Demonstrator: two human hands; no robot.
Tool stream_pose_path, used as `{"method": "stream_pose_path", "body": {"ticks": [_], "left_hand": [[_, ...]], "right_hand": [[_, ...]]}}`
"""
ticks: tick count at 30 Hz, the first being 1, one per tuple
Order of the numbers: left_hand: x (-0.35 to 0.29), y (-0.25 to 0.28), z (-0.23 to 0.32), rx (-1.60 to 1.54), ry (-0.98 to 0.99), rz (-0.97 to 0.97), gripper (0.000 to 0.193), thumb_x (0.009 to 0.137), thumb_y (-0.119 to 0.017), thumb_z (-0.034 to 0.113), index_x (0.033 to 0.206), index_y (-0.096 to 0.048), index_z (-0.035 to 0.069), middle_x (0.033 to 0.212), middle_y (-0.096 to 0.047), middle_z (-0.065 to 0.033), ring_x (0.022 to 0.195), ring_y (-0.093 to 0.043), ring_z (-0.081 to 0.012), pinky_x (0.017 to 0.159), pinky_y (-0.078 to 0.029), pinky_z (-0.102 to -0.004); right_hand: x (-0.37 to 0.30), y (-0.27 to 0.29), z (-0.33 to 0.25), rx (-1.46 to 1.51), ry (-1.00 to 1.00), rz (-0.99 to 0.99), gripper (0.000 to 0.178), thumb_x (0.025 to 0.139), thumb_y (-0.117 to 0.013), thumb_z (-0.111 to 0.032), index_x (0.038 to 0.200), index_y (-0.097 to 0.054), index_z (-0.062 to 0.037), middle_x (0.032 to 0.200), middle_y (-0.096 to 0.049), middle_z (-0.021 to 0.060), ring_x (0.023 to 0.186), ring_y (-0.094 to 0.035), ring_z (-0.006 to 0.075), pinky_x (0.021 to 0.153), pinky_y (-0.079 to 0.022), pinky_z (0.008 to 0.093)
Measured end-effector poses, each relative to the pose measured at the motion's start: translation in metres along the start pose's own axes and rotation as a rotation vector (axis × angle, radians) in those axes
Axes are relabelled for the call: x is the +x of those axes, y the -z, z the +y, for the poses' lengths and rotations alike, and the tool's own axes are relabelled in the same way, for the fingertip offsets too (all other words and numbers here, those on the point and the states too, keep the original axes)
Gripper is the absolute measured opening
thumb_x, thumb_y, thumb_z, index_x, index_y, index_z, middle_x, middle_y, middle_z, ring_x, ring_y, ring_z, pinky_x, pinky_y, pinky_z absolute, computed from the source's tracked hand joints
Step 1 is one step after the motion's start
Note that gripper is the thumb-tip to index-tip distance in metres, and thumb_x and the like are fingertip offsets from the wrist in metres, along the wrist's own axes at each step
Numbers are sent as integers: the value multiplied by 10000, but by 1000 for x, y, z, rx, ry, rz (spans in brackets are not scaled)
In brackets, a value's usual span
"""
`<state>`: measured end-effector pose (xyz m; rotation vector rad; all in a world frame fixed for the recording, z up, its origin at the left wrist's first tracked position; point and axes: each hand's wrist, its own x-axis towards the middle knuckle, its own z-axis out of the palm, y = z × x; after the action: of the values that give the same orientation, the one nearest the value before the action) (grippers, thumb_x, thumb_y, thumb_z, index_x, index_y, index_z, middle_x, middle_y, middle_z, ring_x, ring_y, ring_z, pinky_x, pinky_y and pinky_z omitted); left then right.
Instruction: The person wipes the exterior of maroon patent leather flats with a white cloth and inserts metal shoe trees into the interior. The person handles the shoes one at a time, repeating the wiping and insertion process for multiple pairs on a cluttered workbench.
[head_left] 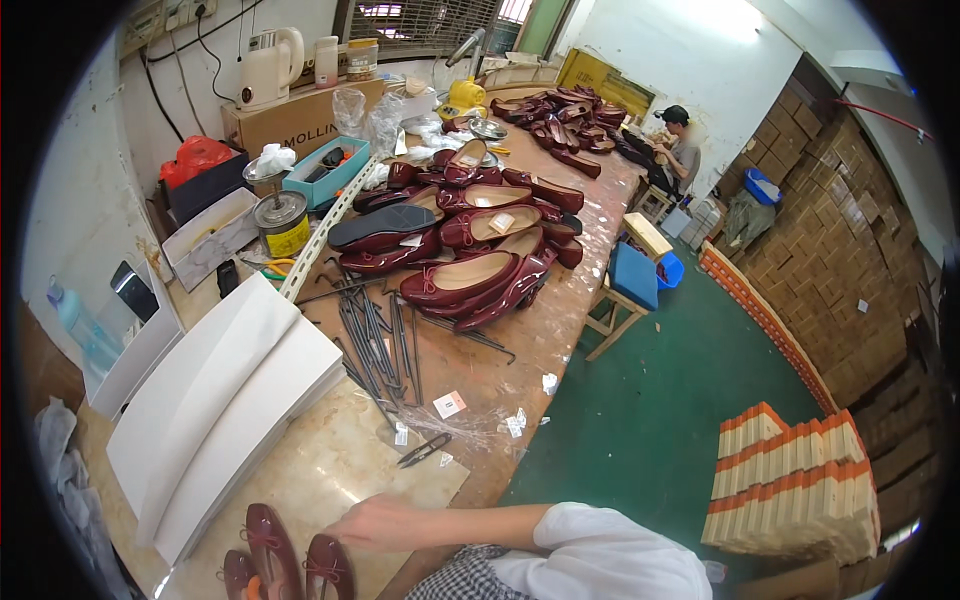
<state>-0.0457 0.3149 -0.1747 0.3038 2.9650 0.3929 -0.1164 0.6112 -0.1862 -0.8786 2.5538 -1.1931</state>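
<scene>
Burgundy patent ballet flats with small bows lie at the lower edge of the head view. My right hand (370,522) reaches in from the right, its bent fingers closed at the toe of one ballet flat (328,562). Just left of it lie another ballet flat (268,545) and a third (237,572), partly cut off by the picture edge. A small orange patch (253,588) shows between these shoes; I cannot make out what it is. My left hand does not show.
White sheets (225,410) are stacked beside the shoes. Thread snips (425,450) and dark metal hooks (375,335) lie farther up the table. Beyond them is a pile of burgundy flats (470,225). A person (682,155) sits at the far end; a blue-seated stool (632,275) stands right.
</scene>
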Motion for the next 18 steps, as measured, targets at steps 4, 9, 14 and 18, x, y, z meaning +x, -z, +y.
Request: {"method": "stream_pose_path", "body": {"ticks": [4, 9, 14, 18], "left_hand": [[-1, -15, -8, -78, -55, 124, 454, 804, -739, 242, 1181, -575, 50, 1301, -457, -241, 1202, -382, -413, 965, -375, -543], [-5, 44, -64, 122, -108, 473, 481, 868, -680, 218, 1292, -530, 46, 1190, -514, -206, 1056, -511, -338, 900, -436, -456], [17, 70, -339, 160, 332, 660, 372, 815, -598, 120, 1149, -579, -42, 1122, -591, -210, 1100, -525, -391, 973, -396, -397], [22, 93, -404, 223, 418, 654, 348, 913, -580, 212, 1200, -606, 18, 1192, -586, -197, 1122, -543, -335, 990, -391, -381]], "right_hand": [[12, 6, -12, -79, 43, -77, 274, 886, -556, -171, 1114, -618, -32, 820, -655, 174, 756, -633, 350, 666, -501, 448], [-12, 19, 24, -152, -32, 16, 288, 885, -563, -184, 1135, -609, -49, 825, -658, 154, 774, -634, 333, 680, -502, 447], [-9, 28, 25, -181, -75, 19, 255, 862, -588, -189, 1086, -639, -80, 801, -658, 181, 775, -643, 355, 665, -498, 453], [-20, 69, 43, -190, 2, 41, 275, 877, -578, -203, 1126, -637, -103, 835, -673, 146, 777, -647, 338, 673, -506, 437]]}}
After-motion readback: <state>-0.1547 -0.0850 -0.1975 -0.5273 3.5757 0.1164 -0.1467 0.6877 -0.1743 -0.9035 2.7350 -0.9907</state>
